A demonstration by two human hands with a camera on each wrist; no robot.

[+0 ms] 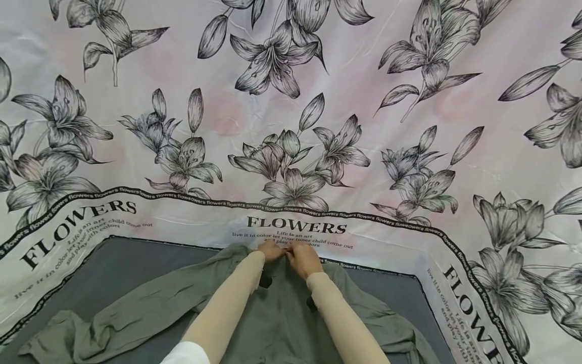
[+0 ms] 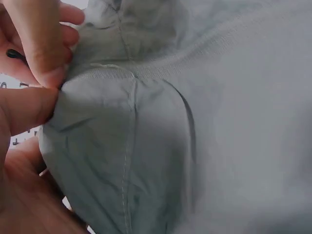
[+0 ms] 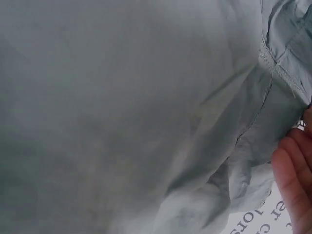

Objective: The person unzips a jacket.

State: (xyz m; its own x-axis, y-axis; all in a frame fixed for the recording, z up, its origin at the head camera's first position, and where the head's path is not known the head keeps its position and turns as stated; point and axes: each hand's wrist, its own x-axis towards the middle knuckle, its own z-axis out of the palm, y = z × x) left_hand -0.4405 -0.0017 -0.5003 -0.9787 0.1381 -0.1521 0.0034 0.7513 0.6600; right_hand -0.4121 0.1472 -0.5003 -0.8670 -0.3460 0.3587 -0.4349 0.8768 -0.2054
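Observation:
A grey-green long-sleeved top lies spread in front of me, one sleeve stretching out to the left. At its far edge, my left hand and right hand meet close together, both pinching the fabric. Seen from the left wrist, fingertips and a thumb squeeze the edge of the cloth beside a stitched seam with a loose thread. In the right wrist view, fingers show at the right border next to the seamed fabric; their tips are partly cut off.
Beneath the top is a tablecloth printed with black line-drawn lilies and the word FLOWERS. Its dark grey panel has a black lettered border. Small black devices sit at the wrists.

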